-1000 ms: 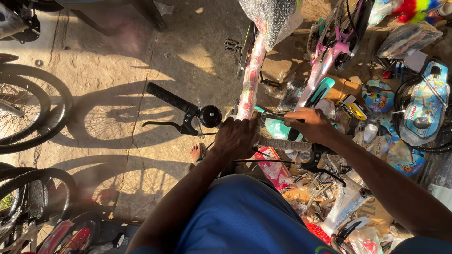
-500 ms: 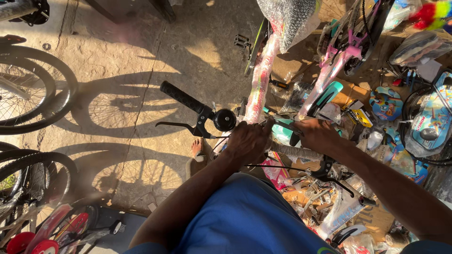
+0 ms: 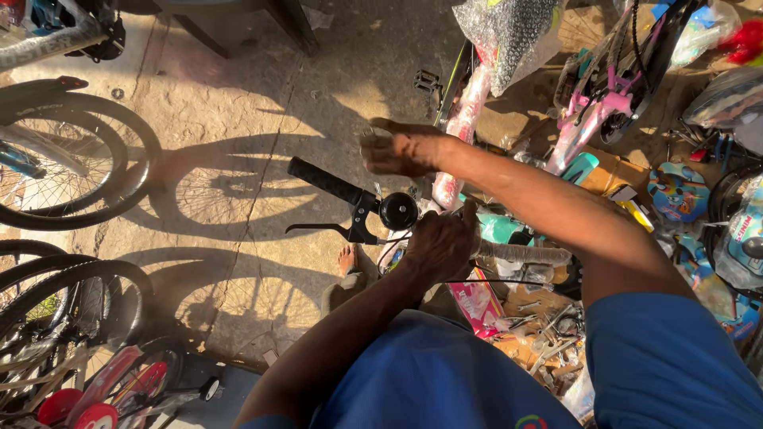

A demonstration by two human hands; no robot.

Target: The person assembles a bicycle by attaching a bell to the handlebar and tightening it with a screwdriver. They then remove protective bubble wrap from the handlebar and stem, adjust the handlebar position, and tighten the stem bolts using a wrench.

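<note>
Gripping a rigid metal handlebar [image 3: 509, 253] near its bell [image 3: 397, 210], left hand [image 3: 441, 246] clenched; right hand [image 3: 401, 151] hovers released, blurred.

Cracked concrete floor [image 3: 238, 119] in low sun

Bike wheels [image 3: 71, 159] stood at its left edge; a bare foot [image 3: 346, 259] rested mid-floor; loose parts [image 3: 540, 318] and wrapped bike frames [image 3: 465, 127] littered the right side.

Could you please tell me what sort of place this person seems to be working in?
Most likely an outdoor bicycle repair or assembly spot. Bicycle wheels stand on the concrete ground, a pink bicycle frame lies nearby, and the left hand holds a handlebar above scattered small parts.
</note>
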